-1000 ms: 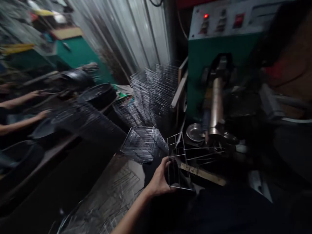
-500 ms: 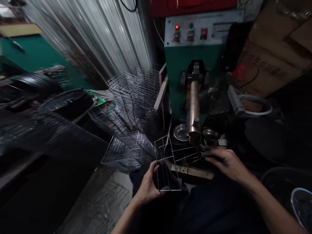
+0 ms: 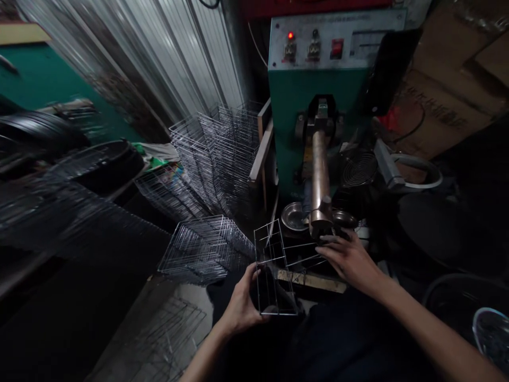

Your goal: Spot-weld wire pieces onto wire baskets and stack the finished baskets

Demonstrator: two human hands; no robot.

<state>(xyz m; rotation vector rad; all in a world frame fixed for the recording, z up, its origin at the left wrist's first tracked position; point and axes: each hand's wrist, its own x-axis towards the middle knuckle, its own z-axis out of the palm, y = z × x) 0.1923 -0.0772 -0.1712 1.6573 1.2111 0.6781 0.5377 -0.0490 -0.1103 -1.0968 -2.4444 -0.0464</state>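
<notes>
My left hand (image 3: pixel 242 302) is wrapped round the near end of a wire rack (image 3: pixel 274 259), a light frame of bent metal rods, tilted over my lap. Its side rods run right, under the copper-coloured arm (image 3: pixel 320 178) of a green machine (image 3: pixel 310 90). Right at that arm's lower tip, my right hand (image 3: pixel 353 262) has its fingers closed together by the rods' far ends; what lies between them is dark and hidden. A small metal dish (image 3: pixel 293 216) sits left of the tip, and another dish (image 3: pixel 345 218) is partly behind it.
Nested wire racks (image 3: pixel 199 246) stand left of my hands, with a taller stack (image 3: pixel 217 154) behind. A wooden strip (image 3: pixel 312 281) lies below the rods. The machine's panel (image 3: pixel 338 40) shows a red light. Cardboard boxes (image 3: pixel 445 101) rise at right; loose wire pieces (image 3: pixel 170 329) lie lower left.
My right hand has moved slightly left and up, closer beneath the copper-coloured arm's tip. My left hand and the rack stay almost in place, while the view has shifted a little.
</notes>
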